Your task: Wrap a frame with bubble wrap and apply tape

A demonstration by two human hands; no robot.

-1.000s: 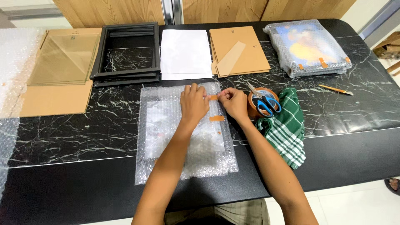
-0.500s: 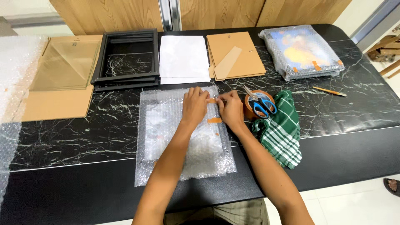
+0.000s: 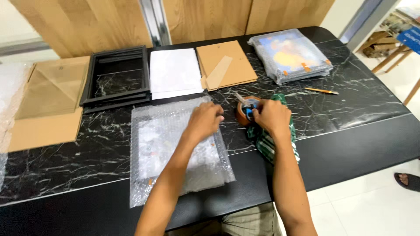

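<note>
**Left hand on the wrapped parcel, right hand at the tape roll**

A bubble-wrapped flat parcel [image 3: 177, 150] lies at the centre of the black marbled surface [image 3: 350, 113], directly in front of the person. The left hand [image 3: 204, 122] rests on the parcel's upper right corner, at about 1 o'clock on the wrap, fingers curled and pressing down flat; it grips nothing. Small orange tape pieces show on the wrap near the right edge and the lower left.

Just beside the parcel, at 3 o'clock from that hand, the right hand [image 3: 272, 117] is on a brown tape roll [image 3: 245, 111], with blue-handled scissors [image 3: 246, 107] lying across the roll. The fingers curl over the roll's right side; whether they are closed on the scissors or the tape I cannot tell. Under the wrist lies a green checked cloth [image 3: 271, 142].

At 12 o'clock sit white sheets [image 3: 174, 72], and at 1 o'clock brown backing boards [image 3: 225, 65]. At 11 o'clock are stacked black frames [image 3: 116, 78], and at 10 o'clock flat cardboard [image 3: 46, 105]. At 2 o'clock rests a wrapped picture stack [image 3: 288, 54], with a pencil [image 3: 321, 91] just below it.
</note>
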